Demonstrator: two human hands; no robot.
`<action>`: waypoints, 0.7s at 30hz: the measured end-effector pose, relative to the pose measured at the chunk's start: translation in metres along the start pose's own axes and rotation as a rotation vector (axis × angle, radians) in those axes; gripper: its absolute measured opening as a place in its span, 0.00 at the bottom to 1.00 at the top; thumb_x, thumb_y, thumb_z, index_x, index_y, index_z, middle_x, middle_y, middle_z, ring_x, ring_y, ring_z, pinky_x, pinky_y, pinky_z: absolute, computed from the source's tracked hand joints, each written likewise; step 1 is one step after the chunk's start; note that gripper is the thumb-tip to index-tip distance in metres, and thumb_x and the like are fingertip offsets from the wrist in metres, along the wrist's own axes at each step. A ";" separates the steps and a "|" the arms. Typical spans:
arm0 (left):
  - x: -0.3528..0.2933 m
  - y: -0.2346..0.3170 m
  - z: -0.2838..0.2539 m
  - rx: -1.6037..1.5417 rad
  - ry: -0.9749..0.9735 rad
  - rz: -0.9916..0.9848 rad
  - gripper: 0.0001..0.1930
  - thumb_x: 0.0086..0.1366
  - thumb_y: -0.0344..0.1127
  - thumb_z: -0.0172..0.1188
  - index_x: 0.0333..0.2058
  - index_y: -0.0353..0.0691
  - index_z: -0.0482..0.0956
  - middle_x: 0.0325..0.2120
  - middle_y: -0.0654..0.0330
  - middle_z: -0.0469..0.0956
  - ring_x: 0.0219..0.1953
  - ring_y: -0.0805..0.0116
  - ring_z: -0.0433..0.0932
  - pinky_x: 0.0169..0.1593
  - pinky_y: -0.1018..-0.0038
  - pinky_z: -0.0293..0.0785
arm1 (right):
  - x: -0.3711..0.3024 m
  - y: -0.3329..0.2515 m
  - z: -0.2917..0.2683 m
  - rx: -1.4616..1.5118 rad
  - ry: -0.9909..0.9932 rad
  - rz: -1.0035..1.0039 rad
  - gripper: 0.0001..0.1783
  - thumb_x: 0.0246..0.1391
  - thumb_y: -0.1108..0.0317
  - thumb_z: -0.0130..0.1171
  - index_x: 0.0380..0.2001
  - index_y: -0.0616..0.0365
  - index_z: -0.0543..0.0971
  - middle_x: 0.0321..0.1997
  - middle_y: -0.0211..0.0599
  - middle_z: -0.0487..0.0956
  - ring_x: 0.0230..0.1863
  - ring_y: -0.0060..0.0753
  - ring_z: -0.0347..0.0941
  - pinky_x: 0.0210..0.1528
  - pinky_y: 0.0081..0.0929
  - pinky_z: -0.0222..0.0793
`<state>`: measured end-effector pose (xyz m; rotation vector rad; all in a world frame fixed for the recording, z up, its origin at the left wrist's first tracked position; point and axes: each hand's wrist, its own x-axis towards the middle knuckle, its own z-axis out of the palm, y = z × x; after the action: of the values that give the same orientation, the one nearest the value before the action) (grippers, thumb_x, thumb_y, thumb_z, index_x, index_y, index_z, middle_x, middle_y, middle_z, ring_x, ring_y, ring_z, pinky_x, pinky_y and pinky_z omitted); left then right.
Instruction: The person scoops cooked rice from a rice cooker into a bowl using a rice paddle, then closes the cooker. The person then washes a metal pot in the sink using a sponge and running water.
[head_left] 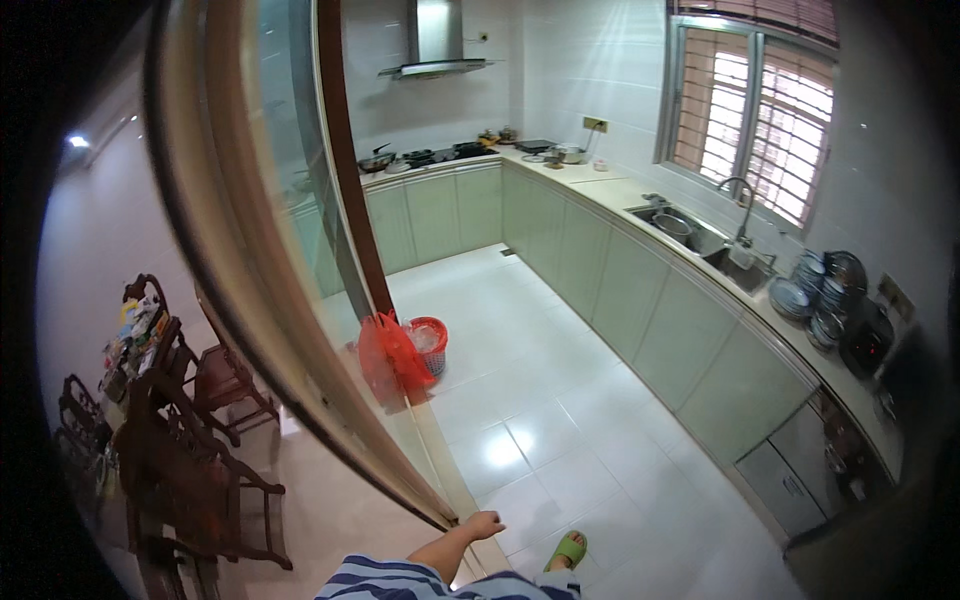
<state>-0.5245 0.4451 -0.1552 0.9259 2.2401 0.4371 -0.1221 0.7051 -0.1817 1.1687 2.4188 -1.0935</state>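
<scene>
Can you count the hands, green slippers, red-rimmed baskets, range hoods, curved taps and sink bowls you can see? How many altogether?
Hand: 1
Green slipper: 1
Red-rimmed basket: 1
Range hood: 1
Curved tap: 1
Sink bowls: 2
Total: 7

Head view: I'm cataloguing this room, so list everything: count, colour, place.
Metal hood: one, silver, back
Flat cooktop: one, black, below hood
Barred glass window: one, grey, right
Double metal sink: one, silver, right
Round dishes: several, pale, beside sink
Panelled cabinets: several, green, back and right
Round basket: one, red rimmed, near centre
Plastic bag: one, red, beside basket
Carved wooden chairs: several, brown, left
Tall framed glass panel: one, brown, left
Open slipper: one, green, bottom
Left hand: one, bare, beside glass panel
</scene>
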 end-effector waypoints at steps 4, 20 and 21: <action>0.018 -0.045 -0.016 -0.038 -0.073 -0.380 0.24 0.53 0.51 0.54 0.39 0.36 0.77 0.34 0.49 0.78 0.38 0.51 0.76 0.41 0.63 0.71 | 0.141 -0.025 -0.100 -0.089 -0.103 0.049 0.18 0.49 0.57 0.49 0.36 0.58 0.78 0.40 0.48 0.76 0.41 0.48 0.73 0.43 0.40 0.67; 0.219 -0.064 -0.117 -0.549 -0.003 -0.790 0.18 0.52 0.47 0.57 0.26 0.34 0.78 0.17 0.54 0.77 0.20 0.62 0.76 0.26 0.68 0.71 | 0.636 -0.332 -0.334 0.373 0.235 -0.357 0.13 0.49 0.62 0.54 0.34 0.59 0.75 0.31 0.43 0.78 0.33 0.39 0.74 0.37 0.33 0.68; 0.248 -0.073 -0.141 -0.492 -0.031 -0.768 0.18 0.52 0.47 0.57 0.26 0.34 0.78 0.18 0.54 0.77 0.21 0.62 0.76 0.27 0.67 0.72 | 0.644 -0.344 -0.323 0.182 0.180 -0.459 0.12 0.50 0.61 0.53 0.33 0.58 0.74 0.31 0.44 0.78 0.33 0.43 0.74 0.37 0.34 0.68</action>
<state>-0.7891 0.5660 -0.2039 -0.1883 2.1108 0.5552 -0.7678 1.1673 -0.0998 0.8021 2.8695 -1.4156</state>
